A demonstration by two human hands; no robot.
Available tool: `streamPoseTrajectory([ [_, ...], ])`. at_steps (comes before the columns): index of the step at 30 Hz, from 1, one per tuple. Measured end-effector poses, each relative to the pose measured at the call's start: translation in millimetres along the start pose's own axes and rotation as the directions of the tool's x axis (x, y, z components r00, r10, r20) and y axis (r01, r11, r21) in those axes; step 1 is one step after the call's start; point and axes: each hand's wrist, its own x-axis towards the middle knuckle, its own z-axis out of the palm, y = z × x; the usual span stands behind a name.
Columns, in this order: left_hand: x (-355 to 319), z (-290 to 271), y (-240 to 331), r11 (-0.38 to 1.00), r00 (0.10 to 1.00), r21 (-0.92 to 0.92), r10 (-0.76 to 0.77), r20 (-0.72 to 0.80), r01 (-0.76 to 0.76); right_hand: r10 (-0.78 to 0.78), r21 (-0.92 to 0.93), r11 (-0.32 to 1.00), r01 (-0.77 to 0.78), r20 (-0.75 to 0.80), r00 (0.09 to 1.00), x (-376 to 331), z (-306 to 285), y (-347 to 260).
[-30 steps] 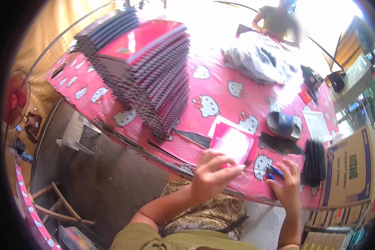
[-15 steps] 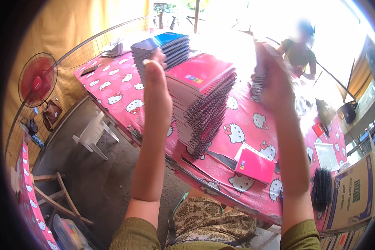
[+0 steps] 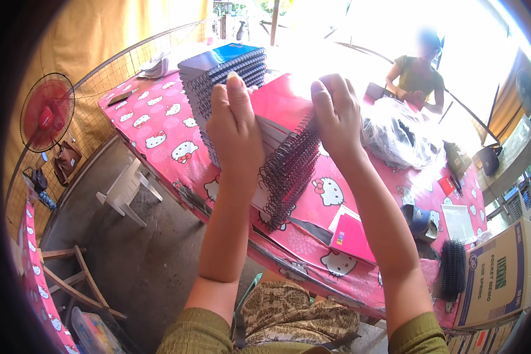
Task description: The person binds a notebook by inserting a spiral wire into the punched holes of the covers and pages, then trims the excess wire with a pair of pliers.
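Note:
A tall stack of pink-covered spiral notebooks (image 3: 292,171) stands before me on the table, wire coils toward the right. My left hand (image 3: 236,121) is closed at the left side of the top pink notebook (image 3: 283,100), thumb up. On the coil side, my right hand (image 3: 339,115) is closed at the notebook's right edge, thumb up; its fingertips are partly hidden. Behind my left hand stands a stack of blue-covered spiral notebooks (image 3: 233,56). A small pink notebook (image 3: 351,241) with a white page edge lies near the table's front, under my right forearm.
A patterned pink cloth covers the table (image 3: 156,140). At the right are a clear plastic bag (image 3: 395,133), a bundle of black coils (image 3: 452,271) and a cardboard box (image 3: 498,277). Another person (image 3: 419,76) works across the table. A fan (image 3: 47,112) and white chair (image 3: 124,189) stand left.
My right hand, with a spiral-bound notebook in it, has moved left to the top of the pink stack. My left hand has moved right and closed there. My view has shifted slightly.

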Motion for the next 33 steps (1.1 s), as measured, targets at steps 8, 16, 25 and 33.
streamPoseTrajectory([
  [8, -1.7, 2.1, -0.6, 0.994, 0.988, 0.008, -0.106, -0.109, 0.108, 0.012, -0.105, 0.994, 0.0, 0.113, 0.994, 4.7, -12.1, -5.4],
  [16, -7.0, 6.9, 0.0, 0.983, 0.982, -0.067, -0.177, -0.061, 0.173, 0.459, 0.333, 0.838, -0.432, -0.006, 0.888, 11.1, 10.9, 0.4],
  [25, -3.1, 9.9, -8.2, 0.978, 0.985, -0.149, -0.16, -0.07, 0.148, 0.303, 0.289, 0.922, -0.259, -0.119, 0.946, 0.9, 0.1, 10.0],
  [33, -62.7, -74.0, 55.2, 0.863, 0.904, -0.311, 0.313, -0.291, -0.399, 0.781, -0.491, 0.619, -0.613, 0.3, 0.548, -153.7, -172.3, 60.5],
])
